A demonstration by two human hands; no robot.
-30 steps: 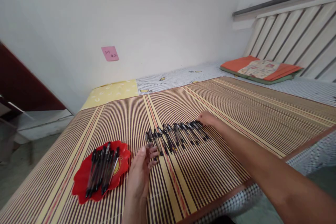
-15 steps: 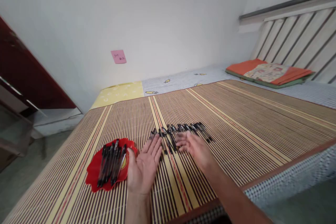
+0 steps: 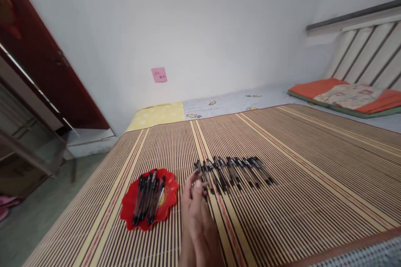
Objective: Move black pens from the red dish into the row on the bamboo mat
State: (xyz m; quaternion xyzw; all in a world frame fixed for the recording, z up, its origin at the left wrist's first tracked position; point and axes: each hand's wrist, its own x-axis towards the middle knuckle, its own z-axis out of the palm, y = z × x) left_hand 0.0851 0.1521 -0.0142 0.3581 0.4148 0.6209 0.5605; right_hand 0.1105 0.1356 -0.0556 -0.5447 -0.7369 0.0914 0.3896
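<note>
A row of several black pens (image 3: 234,170) lies side by side on the striped bamboo mat (image 3: 297,183). A red scalloped plate (image 3: 131,217) to the left holds several more black pens (image 3: 148,198). My left hand (image 3: 189,200) and my right hand (image 3: 205,227) are pressed close together at the bottom centre. Their fingertips reach the left end of the pen row. The hands overlap, so whether a pen sits between the fingers is hidden.
The mat covers a bed with a checked sheet (image 3: 238,100) and a yellow cloth (image 3: 156,114) against a white wall. A pink note (image 3: 159,74) sticks on the wall. An orange pillow (image 3: 347,96) lies far right. A dark red door (image 3: 37,58) stands left.
My right hand came back from the far right end of the pen row to join the left hand at the row's left end. The view has shifted left.
</note>
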